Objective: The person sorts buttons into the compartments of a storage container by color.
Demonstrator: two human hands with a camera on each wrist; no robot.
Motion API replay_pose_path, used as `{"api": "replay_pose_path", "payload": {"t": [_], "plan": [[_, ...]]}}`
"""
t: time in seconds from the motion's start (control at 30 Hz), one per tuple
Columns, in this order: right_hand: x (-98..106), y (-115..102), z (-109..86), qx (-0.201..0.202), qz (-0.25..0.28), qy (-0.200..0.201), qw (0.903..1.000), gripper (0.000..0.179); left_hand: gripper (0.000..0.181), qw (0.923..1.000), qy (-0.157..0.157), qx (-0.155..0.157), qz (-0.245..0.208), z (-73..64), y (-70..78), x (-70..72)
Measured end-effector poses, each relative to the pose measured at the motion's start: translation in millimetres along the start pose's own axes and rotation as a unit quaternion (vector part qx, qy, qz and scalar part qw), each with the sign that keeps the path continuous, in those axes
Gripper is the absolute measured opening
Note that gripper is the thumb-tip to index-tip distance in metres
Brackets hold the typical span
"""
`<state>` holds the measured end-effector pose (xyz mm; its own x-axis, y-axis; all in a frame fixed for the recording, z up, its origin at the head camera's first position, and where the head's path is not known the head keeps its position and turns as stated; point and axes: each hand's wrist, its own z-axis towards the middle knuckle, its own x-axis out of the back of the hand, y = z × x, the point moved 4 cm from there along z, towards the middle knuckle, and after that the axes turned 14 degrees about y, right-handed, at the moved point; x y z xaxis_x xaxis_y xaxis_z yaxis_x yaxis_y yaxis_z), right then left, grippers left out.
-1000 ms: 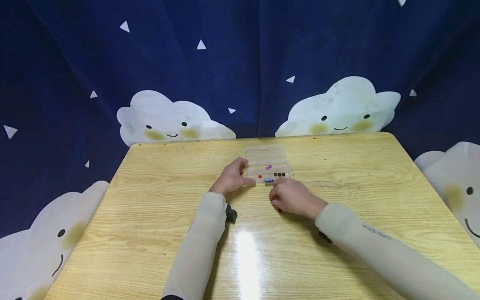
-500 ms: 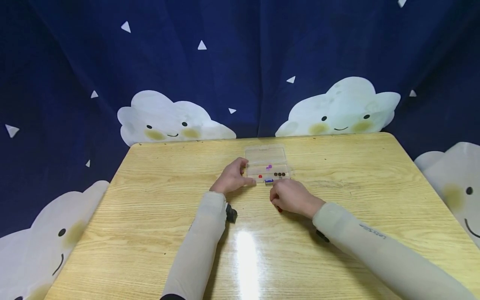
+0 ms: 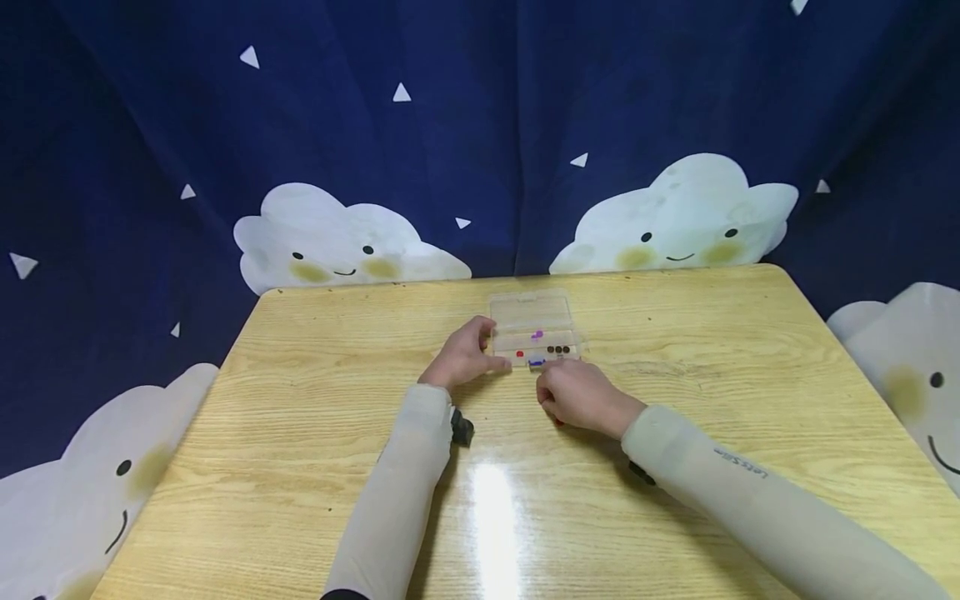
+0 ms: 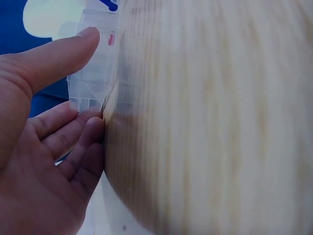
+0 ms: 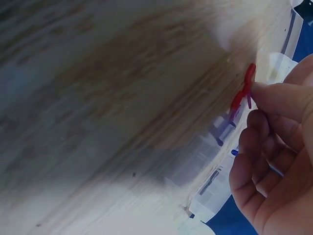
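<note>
A clear plastic box (image 3: 508, 340) lies on the table with its lid (image 3: 531, 310) folded open to the back. My left hand (image 3: 462, 354) holds the box's left end, thumb along the front side and fingers behind. Inside show a small red piece (image 3: 520, 354), a purple piece (image 3: 537, 335) and dark round pieces (image 3: 558, 349). A blue piece (image 3: 536, 363) is at the front edge. In front of the box, my right hand (image 3: 579, 394) pinches a small thin red piece (image 5: 249, 73) close to the tabletop; the index fingertip is hidden behind the thumb. Purple shows beside that piece.
The wooden table (image 3: 300, 467) reaches back to a dark blue curtain (image 3: 480, 125) printed with clouds. A black wrist device (image 3: 462, 428) sits at the left wrist. A bright reflection lies on the tabletop in front.
My right hand has shifted very slightly, its forearm turning a little inward. The left hand and the box stay where they were.
</note>
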<state>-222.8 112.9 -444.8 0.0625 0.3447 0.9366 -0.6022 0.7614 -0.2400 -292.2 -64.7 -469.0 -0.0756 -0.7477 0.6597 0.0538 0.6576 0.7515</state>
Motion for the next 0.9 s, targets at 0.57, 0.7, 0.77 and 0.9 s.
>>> {"api": "replay_pose_path", "payload": {"t": [0.57,0.7,0.77,0.9], "plan": [[0.5,1.6,-1.6,0.013,0.013,-0.003,0.9998,0.021,0.076,1.0000,0.007,0.000,-0.003,0.1,1.0,1.1],[-0.7,3.5,-1.2,0.008,0.019,-0.010,0.9997,0.022,0.077,1.0000,0.003,0.003,-0.006,-0.5,1.6,1.1],[-1.2,4.6,-1.1,0.006,0.021,-0.013,0.9997,0.022,0.076,1.0000,0.002,0.004,-0.006,-0.7,2.0,1.0],[-1.9,6.5,-1.4,0.002,0.021,-0.017,0.9996,0.020,0.076,0.9999,0.001,0.005,-0.009,-1.4,2.0,1.0]]}}
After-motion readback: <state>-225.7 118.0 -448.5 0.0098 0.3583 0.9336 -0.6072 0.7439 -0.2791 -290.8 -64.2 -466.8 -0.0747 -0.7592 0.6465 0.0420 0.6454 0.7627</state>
